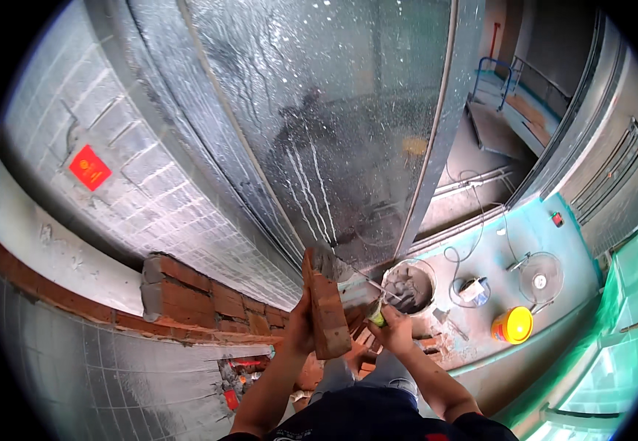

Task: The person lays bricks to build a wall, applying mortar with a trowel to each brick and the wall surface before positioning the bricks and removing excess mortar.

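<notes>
My left hand point(298, 325) holds a red brick point(326, 312) upright on end, with grey mortar at its upper end. My right hand point(393, 328) grips a trowel by its yellow-green handle point(376, 314), its metal part angled up-left toward the brick's top. Just beyond that hand stands a white bucket point(428, 307) of grey mortar point(408, 284). To the left runs a low course of red brickwork point(186, 298), grey mortar on its end. Below my hands, partly hidden, are more loose bricks point(366, 351).
A wet glass panel point(355, 132) fronts me, beside a grey block wall point(135, 184). At right on the floor point(499, 242) are a yellow bucket point(511, 332), cords, tools and a round clear object point(539, 283). Green netting point(591, 345) lines the right edge. A trolley point(492, 117) stands through the opening.
</notes>
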The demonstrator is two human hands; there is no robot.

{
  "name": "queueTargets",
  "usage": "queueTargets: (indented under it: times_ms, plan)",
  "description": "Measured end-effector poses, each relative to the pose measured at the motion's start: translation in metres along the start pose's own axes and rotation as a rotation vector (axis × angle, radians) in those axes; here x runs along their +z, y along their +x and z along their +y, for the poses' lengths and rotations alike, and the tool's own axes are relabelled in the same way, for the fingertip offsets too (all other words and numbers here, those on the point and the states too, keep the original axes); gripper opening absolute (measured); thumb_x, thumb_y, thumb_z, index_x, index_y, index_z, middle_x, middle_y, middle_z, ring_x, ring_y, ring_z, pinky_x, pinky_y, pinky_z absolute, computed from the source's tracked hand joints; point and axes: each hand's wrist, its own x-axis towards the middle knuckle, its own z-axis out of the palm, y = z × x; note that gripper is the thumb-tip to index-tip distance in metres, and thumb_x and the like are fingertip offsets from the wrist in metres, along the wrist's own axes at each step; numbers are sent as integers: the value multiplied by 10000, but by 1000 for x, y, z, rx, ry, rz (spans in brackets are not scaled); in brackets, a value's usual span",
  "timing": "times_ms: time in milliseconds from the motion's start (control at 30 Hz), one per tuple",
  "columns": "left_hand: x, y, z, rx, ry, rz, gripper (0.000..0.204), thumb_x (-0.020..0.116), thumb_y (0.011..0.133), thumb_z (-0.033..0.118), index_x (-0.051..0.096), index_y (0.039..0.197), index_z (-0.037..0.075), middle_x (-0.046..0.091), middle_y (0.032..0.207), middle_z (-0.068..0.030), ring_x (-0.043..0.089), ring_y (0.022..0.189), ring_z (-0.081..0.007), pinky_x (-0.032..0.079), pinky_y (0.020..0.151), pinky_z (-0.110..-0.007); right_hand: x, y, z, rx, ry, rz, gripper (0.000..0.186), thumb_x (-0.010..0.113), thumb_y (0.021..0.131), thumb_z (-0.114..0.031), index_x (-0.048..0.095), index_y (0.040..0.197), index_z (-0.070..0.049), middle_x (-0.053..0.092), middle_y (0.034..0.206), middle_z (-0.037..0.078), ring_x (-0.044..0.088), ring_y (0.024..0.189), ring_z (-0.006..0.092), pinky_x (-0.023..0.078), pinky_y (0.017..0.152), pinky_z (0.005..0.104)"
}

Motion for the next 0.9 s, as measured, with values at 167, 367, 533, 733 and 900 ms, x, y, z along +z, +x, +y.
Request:
queueTargets:
  times_ms: [167,367,533,733,900]
  plan:
    - [40,-23,29,-14,27,32,673,442,951,650,582,1204,42,671,900,-134,672,799,-250,551,703,-373,-21,4,-6,-111,-77,-19,266,771,711,-130,593,901,-73,615,772,134,634,671,361,526,582,422]
    - [35,-29,42,41,19,-9,701,481,910,687,590,1152,38,669,830,-141,660,698,-279,545,648,-399,-52,0,10,-219,-287,-39,225,770,675,-115,628,845,-79,629,758,127,642,672,333,524,586,400]
    - [31,-24,43,166,-49,-2,678,493,915,665,584,1160,39,662,852,-141,654,729,-277,540,672,-411,-69,8,0,-416,-282,109,264,770,680,-111,684,928,-82,668,815,116,663,704,320,550,630,373]
    - [38,-21,40,154,-81,-118,624,476,948,618,587,1181,50,654,986,-133,649,830,-267,530,742,-406,-34,13,-33,13,192,-283,321,581,966,-268,521,1214,-73,570,1146,77,581,1009,236,523,876,410]
    - [72,-29,40,212,-81,-116,563,515,979,522,518,1332,83,623,1224,-94,605,1107,-268,478,971,-425,-2,11,-68,-69,191,-127,258,781,750,-113,584,901,-45,634,872,178,656,769,357,521,609,428]
